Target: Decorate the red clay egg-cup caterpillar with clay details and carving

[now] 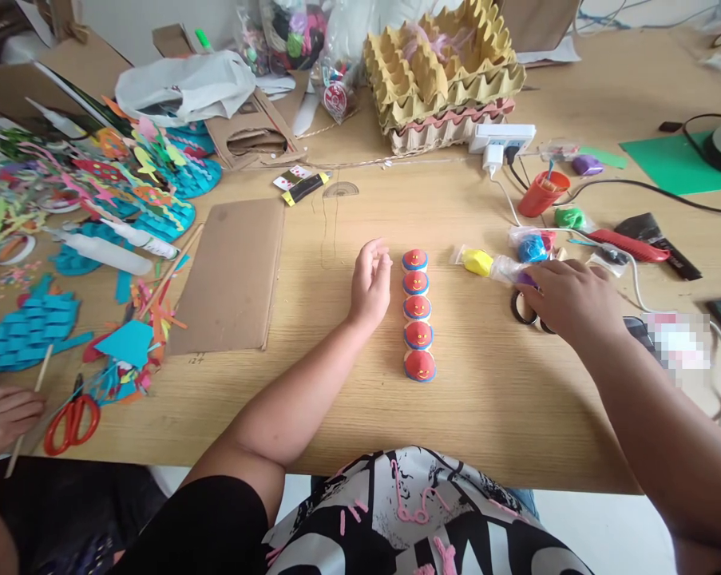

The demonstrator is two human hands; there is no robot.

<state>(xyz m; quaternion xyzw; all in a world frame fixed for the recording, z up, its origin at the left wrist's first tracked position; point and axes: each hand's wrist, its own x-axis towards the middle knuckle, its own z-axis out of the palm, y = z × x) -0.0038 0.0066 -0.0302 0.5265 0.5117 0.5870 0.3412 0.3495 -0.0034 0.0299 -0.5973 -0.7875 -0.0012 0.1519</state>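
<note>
Domes (417, 307) (red, rounded) beside left hand (370, 286), grip loosely spread; right hand (576, 300) at crinkled plastic packet (507, 269), grip unclear.

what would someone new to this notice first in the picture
Probably the row of five red domes with smiling faces and blue edges, on the middle of the table just to the right of the left hand. After that, the tangle of bright cut-outs at the far left and the stacked egg trays at the back would likely draw the eye.
</note>
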